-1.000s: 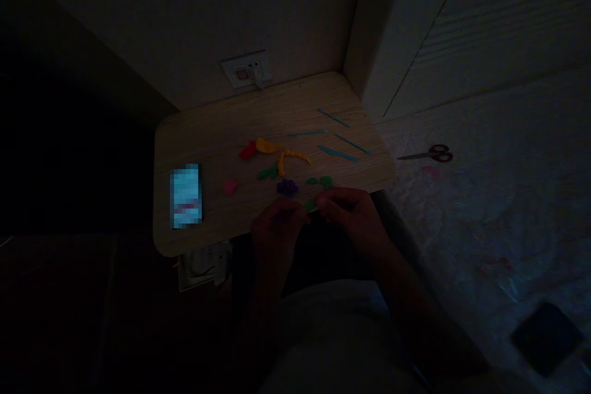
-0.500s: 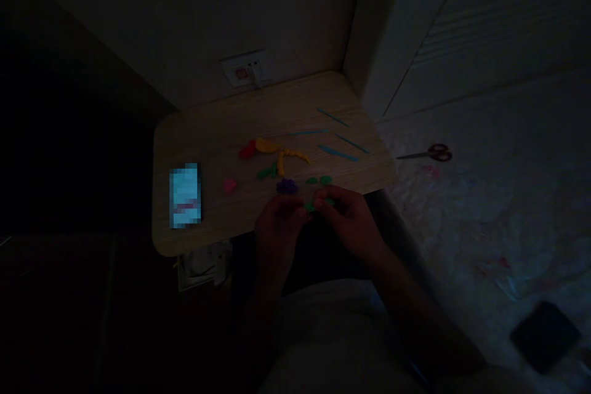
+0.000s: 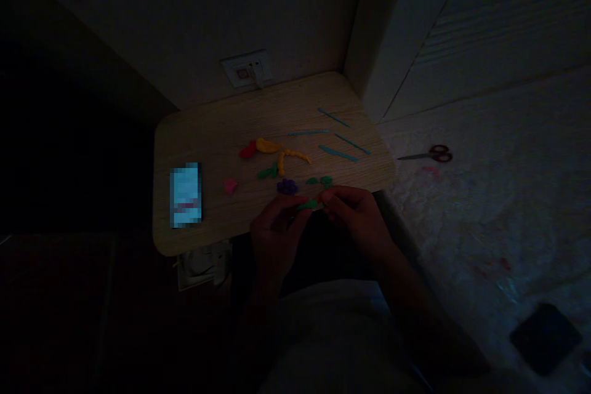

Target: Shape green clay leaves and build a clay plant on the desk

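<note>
Clay (image 3: 308,204), green, was pinched in the left hand (image 3: 276,229); the right hand (image 3: 360,217)'s grip could not be told. Shaping seemed underway; next touch likely called for light pressure.

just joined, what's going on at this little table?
In dim light, a person's left hand pinches a green piece at the near edge of the table. The right hand is close beside it; whether it touches the piece is too dark to tell. Beyond the hands lie a purple cluster and red, orange and pink lumps. A phone lies at the left.
</note>
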A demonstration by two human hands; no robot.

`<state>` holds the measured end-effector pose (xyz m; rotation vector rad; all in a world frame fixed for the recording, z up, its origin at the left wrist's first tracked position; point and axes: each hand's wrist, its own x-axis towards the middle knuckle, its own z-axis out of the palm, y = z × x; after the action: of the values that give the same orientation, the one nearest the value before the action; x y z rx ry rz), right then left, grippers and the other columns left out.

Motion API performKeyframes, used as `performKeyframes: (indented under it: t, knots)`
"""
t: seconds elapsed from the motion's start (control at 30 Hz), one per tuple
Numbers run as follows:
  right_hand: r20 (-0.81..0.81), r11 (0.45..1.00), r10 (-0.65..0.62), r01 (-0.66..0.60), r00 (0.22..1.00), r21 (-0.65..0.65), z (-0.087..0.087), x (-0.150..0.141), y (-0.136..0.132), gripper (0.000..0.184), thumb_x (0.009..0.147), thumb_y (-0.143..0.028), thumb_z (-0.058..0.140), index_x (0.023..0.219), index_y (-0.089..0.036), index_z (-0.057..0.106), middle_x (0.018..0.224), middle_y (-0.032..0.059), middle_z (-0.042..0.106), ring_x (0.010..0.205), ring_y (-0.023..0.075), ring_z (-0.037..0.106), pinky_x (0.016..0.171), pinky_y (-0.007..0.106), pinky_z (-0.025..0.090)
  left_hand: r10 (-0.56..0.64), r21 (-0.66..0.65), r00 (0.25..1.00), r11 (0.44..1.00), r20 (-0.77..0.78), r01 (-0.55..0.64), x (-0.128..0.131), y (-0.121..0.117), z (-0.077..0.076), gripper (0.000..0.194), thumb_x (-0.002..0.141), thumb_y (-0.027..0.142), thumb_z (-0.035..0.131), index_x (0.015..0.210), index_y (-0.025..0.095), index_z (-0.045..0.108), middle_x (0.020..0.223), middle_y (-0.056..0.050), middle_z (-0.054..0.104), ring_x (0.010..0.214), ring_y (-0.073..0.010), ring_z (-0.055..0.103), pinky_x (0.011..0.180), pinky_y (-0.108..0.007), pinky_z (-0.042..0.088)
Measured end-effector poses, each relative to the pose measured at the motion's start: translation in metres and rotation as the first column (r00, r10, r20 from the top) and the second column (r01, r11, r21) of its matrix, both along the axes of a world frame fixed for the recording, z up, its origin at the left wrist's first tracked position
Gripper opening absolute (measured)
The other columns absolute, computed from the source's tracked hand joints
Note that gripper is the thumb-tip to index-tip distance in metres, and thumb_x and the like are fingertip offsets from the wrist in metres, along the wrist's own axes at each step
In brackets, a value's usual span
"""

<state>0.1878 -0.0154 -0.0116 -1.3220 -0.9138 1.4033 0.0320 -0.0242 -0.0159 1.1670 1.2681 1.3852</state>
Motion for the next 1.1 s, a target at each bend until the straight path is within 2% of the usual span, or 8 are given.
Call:
performKeyframes:
  t: [0.17,0.3,0.43,0.57,0.77,0.87,1.0,1.1]
  knots:
    - [0.062,0.996,0.045,-0.05,0.997,0.074,0.003,0.001,0.003,0.022,0.073,-0.041,0.087,0.071,-0.021,0.079,0.068,0.0,0.072,0.069,0.0167,0.063,0.071,0.03,0.05,-0.04,0.013,0.999,0.999,0.001,0.04,-0.001,-0.001,-0.003,0.014,0.078,0.015,0.085,0.089,0.022,0.083,0.088,-0.001,0.08,0.084,-0.0153,0.077,0.077,-0.023,0.063]
    - [0.078,0.996,0.05,-0.056,0.996,0.073,0.002,0.001,0.003,0.023,0.073,-0.042,0.088,0.071,-0.021,0.079,0.073,0.0008,0.076,0.073,0.0184,0.066,0.076,0.032,0.052,-0.061,0.064,0.997,0.996,-0.047,0.064,-0.001,-0.001,-0.009,0.029,0.075,0.014,0.089,0.101,0.025,0.083,0.094,0.0,0.081,0.084,-0.0143,0.077,0.076,-0.022,0.062]
    - [0.08,0.996,0.061,-0.066,0.995,0.062,0.002,0.001,0.002,0.027,0.075,-0.046,0.086,0.071,-0.021,0.079,0.073,0.0016,0.076,0.074,0.0189,0.067,0.076,0.032,0.052,-0.061,0.19,0.986,0.978,-0.158,0.091,-0.002,0.001,-0.011,0.019,0.079,0.011,0.087,0.091,0.025,0.084,0.091,0.0,0.081,0.086,-0.014,0.076,0.078,-0.023,0.061]
    - [0.082,0.996,0.066,-0.071,0.994,0.057,0.003,0.003,0.002,0.026,0.074,-0.046,0.088,0.074,-0.021,0.08,0.077,0.0024,0.078,0.075,0.0193,0.068,0.078,0.033,0.052,-0.029,0.212,0.987,0.975,-0.156,0.062,-0.002,0.002,-0.013,0.016,0.08,0.013,0.088,0.089,0.025,0.084,0.09,-0.001,0.082,0.084,-0.0155,0.076,0.079,-0.026,0.062]
    - [0.139,0.991,0.071,-0.086,0.988,0.105,-0.001,0.002,0.003,0.022,0.076,-0.042,0.086,0.076,-0.021,0.08,0.078,0.0022,0.078,0.077,0.0205,0.069,0.077,0.033,0.053,-0.041,0.069,0.997,0.997,-0.068,0.045,0.001,0.0,-0.005,0.008,0.082,0.022,0.085,0.09,0.021,0.082,0.091,-0.005,0.08,0.087,-0.0189,0.076,0.079,-0.029,0.063]
    - [0.171,0.986,0.073,-0.096,0.983,0.133,-0.004,0.0,0.002,0.016,0.081,-0.037,0.08,0.079,-0.021,0.079,0.079,0.0016,0.078,0.078,0.0202,0.07,0.077,0.032,0.053,0.008,-0.005,0.999,1.0,-0.043,-0.009,0.003,0.0,-0.002,0.011,0.079,0.023,0.085,0.087,0.02,0.078,0.087,-0.004,0.079,0.083,-0.0184,0.076,0.077,-0.029,0.063]
    - [0.205,0.977,0.08,-0.118,0.975,0.177,-0.007,-0.002,0.0,0.011,0.085,-0.032,0.075,0.083,-0.022,0.077,0.084,0.0014,0.078,0.082,0.0198,0.07,0.079,0.032,0.052,0.075,-0.113,0.995,0.991,0.066,-0.067,0.004,0.002,-0.007,0.024,0.069,0.021,0.09,0.085,0.02,0.073,0.078,0.0,0.073,0.071,-0.0134,0.069,0.065,-0.022,0.057]
    - [0.213,0.974,0.084,-0.126,0.973,0.189,-0.006,-0.003,-0.001,0.011,0.085,-0.032,0.074,0.084,-0.022,0.076,0.085,0.0015,0.077,0.083,0.02,0.069,0.076,0.032,0.052,0.087,-0.135,0.986,0.989,0.141,-0.068,0.004,0.002,-0.013,0.029,0.066,0.02,0.092,0.085,0.021,0.07,0.076,0.002,0.07,0.068,-0.0112,0.065,0.063,-0.02,0.053]
